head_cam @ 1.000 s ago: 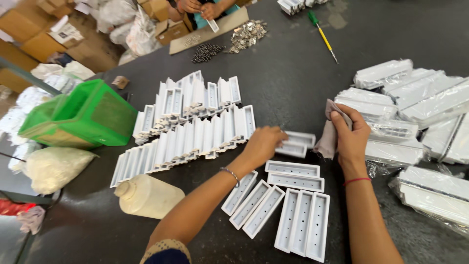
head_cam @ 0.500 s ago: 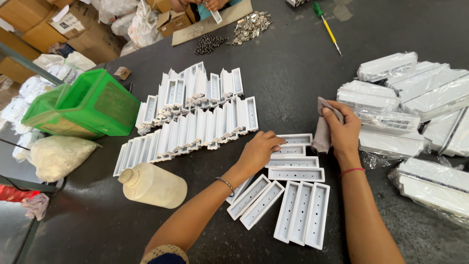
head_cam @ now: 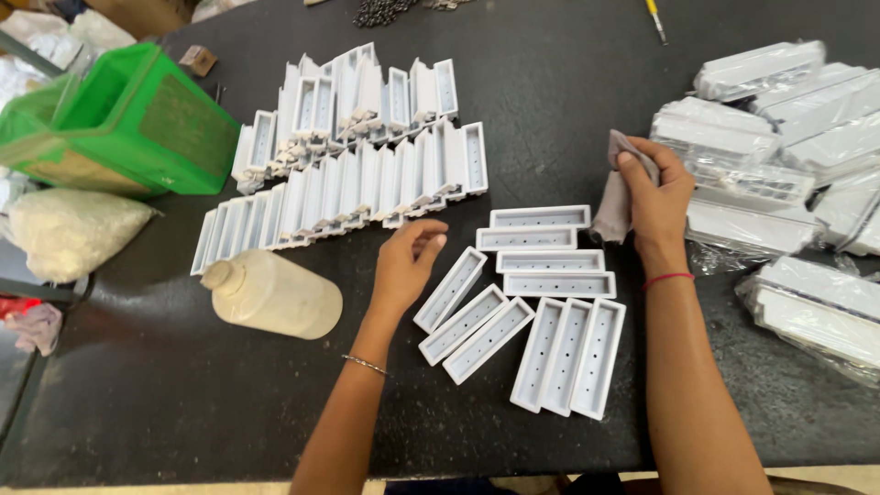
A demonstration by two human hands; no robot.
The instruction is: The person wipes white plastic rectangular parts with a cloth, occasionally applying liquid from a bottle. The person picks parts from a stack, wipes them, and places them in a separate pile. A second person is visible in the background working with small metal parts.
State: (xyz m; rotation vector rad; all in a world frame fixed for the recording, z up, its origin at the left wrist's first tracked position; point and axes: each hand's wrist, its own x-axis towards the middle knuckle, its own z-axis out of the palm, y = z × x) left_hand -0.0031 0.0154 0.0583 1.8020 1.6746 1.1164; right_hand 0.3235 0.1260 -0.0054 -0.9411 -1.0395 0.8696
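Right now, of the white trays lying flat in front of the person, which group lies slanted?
The three white trays beside the left hand lie diagonally; the four above run crosswise, the three at right point towards the person.

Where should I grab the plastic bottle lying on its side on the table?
Take the bottle around the middle of its round body, coming down from above with fingers across its width. It lies flat with its narrow neck pointing left, and the table around it is bare, so the wide body seems the surest part; the neck looks too slim for a steady hold.
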